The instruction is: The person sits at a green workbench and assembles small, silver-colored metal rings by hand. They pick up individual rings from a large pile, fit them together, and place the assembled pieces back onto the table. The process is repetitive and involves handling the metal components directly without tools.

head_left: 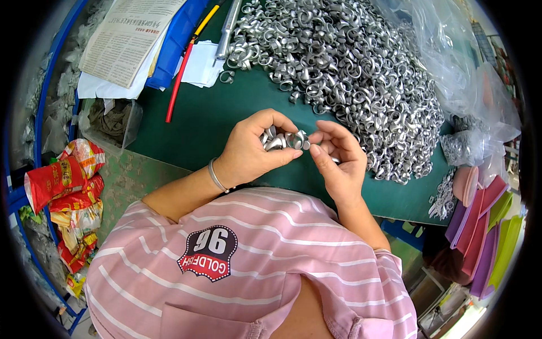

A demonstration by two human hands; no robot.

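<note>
Several silver-grey metal rings (275, 141) lie in the curl of my left hand (248, 144), its thumb and fingers closed around them. One ring stands out between the left thumb and fingertips. My right hand (345, 164) meets it from the other side, thumb and finger closed at its edge. Another bit of silver metal shows between the right fingers; whether it is held or worn cannot be made out. Both hands are above the near part of the green table (175, 135), just in front of a large heap of similar rings (350, 73).
A red-and-yellow stick (179, 85), a metal rod (227, 31), white paper (201, 65) and a blue tray (175, 45) lie at the far left. Plastic bags (451, 62) border the heap on the right. Colourful strips (480, 231) hang beyond the right edge.
</note>
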